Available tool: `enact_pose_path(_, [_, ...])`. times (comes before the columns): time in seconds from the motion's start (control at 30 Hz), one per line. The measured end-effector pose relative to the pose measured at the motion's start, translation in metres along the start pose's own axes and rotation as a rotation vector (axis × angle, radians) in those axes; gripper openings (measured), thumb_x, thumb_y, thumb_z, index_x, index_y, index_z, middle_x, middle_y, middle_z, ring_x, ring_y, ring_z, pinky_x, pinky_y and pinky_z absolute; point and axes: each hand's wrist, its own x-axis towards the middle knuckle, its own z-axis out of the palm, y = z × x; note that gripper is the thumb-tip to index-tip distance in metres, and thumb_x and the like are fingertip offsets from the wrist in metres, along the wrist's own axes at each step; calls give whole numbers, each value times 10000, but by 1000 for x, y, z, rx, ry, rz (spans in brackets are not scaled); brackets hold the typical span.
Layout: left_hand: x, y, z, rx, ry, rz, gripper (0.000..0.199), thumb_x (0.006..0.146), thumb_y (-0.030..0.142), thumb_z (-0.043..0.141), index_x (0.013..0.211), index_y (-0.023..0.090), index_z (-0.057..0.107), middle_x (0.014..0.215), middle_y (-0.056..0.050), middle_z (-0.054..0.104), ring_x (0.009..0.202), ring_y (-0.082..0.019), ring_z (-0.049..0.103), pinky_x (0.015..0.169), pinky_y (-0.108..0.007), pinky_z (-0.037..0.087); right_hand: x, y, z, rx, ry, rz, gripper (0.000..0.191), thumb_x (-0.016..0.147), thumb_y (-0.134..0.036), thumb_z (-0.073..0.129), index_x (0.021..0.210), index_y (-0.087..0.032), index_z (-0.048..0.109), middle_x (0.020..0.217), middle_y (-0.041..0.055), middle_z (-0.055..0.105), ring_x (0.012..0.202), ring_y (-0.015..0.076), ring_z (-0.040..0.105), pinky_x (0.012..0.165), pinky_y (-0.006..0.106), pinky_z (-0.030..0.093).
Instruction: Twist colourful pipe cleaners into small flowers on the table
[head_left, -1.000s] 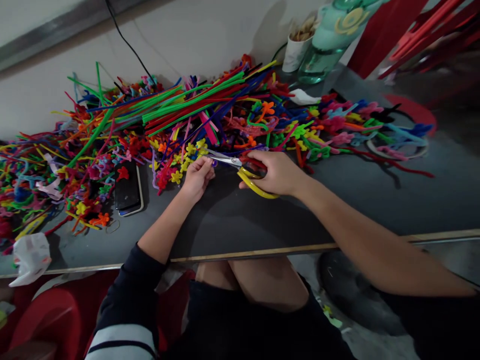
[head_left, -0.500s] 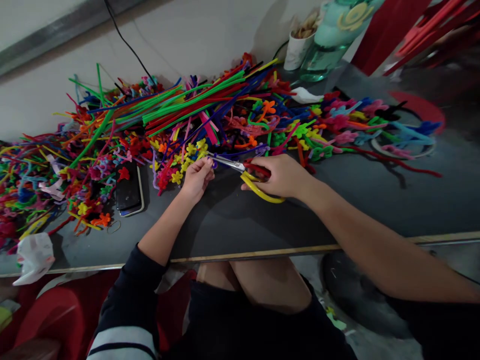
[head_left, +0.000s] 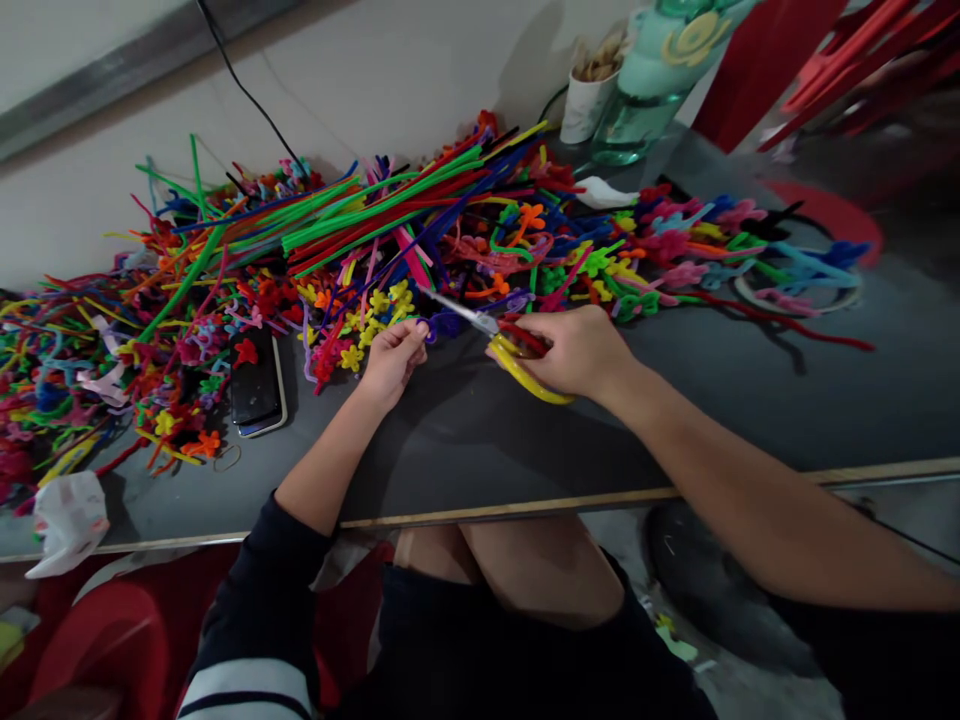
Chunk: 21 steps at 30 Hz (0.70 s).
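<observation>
My left hand (head_left: 391, 366) pinches a small curled purple pipe cleaner (head_left: 430, 330) between thumb and fingertips, just above the table's front half. My right hand (head_left: 589, 350) is closed around the red and yellow handles of a pair of scissors (head_left: 485, 322). Their blades point up and left, apart from my left fingertips, and look nearly closed, though blurred. Behind my left hand lie several yellow pipe cleaner flowers (head_left: 381, 313). Part of the purple piece is hidden by my fingers.
A long heap of coloured pipe cleaners (head_left: 390, 215) runs along the wall. A phone (head_left: 256, 385) lies left of my left arm, with a rubber band (head_left: 226, 458) nearby. At the back right stand a paper cup (head_left: 589, 105) and a green bottle (head_left: 637, 110).
The scissors have shifted slightly right and down, their tips moving off my left fingertips. More of the purple pipe cleaner shows at those fingertips. My left hand has barely moved.
</observation>
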Motion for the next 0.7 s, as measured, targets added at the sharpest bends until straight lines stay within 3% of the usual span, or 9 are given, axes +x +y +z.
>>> enact_pose_path(0.1, [-2, 1, 1, -11, -1, -14, 213, 795, 234, 721, 666, 148, 575, 563, 59, 448, 430, -12, 319, 463, -173, 280, 6, 3, -13, -55, 116, 171, 425, 755, -597, 589, 672, -185, 648, 558, 69, 610, 527, 171, 531, 540, 297, 345])
enact_pose_path(0.2, [-3, 1, 1, -37, -36, -29, 146, 790, 231, 702, 740, 159, 586, 610, 50, 460, 461, -21, 358, 475, -171, 290, 16, 18, -32, -258, 171, 390, 321, 746, -507, 662, 769, -188, 679, 667, 118, 661, 622, 227, 553, 546, 327, 276])
enact_pose_path(0.3, [-5, 3, 0, -34, -101, -33, 146, 750, 238, 714, 760, 163, 589, 630, 42, 475, 491, -31, 392, 485, -170, 301, 23, 39, -49, -386, 74, 542, 232, 752, -314, 676, 924, -159, 691, 881, 168, 704, 796, 281, 611, 608, 349, 323])
enact_pose_path(0.37, [-6, 6, 0, -33, -152, -35, 170, 709, 250, 738, 752, 162, 599, 626, 37, 484, 507, -39, 411, 490, -173, 310, 24, 46, -54, -422, -60, 529, 354, 771, -254, 682, 1076, -76, 655, 1087, 252, 664, 981, 317, 604, 708, 367, 390])
enact_pose_path(0.43, [-9, 10, 1, -30, -183, -48, 187, 675, 259, 758, 734, 160, 612, 609, 36, 482, 515, -48, 421, 499, -182, 323, 24, 41, -54, -432, -64, 520, 560, 789, -280, 704, 1241, 14, 552, 1213, 331, 582, 1113, 362, 558, 828, 414, 418])
enact_pose_path(0.5, [-13, 14, 3, -22, -178, -50, 193, 655, 258, 774, 714, 158, 621, 612, 35, 484, 518, -48, 422, 508, -191, 337, 23, 25, -46, -410, 103, 442, 507, 870, -272, 601, 1286, 8, 523, 1195, 316, 589, 1153, 375, 539, 938, 475, 393])
enact_pose_path(0.53, [-14, 16, 3, -17, -170, -43, 195, 653, 258, 781, 710, 157, 625, 623, 34, 491, 520, -47, 423, 512, -194, 343, 22, 14, -40, -354, 134, 337, 452, 892, -280, 564, 1259, -16, 555, 1177, 291, 604, 1160, 372, 536, 968, 486, 387])
enact_pose_path(0.63, [-15, 18, 2, 1, -149, 1, 206, 661, 269, 804, 729, 162, 642, 655, 30, 513, 532, -45, 435, 523, -193, 362, 25, -18, -15, -53, 61, -131, 373, 925, -310, 521, 1258, -154, 580, 1207, 171, 635, 1157, 301, 564, 985, 438, 426])
enact_pose_path(0.7, [-14, 18, 0, 24, -140, 24, 209, 674, 288, 811, 746, 170, 654, 652, 33, 517, 535, -47, 439, 532, -191, 371, 30, -30, 1, 63, 3, -316, 323, 944, -311, 491, 1221, -201, 615, 1158, 125, 666, 1113, 275, 595, 969, 422, 450])
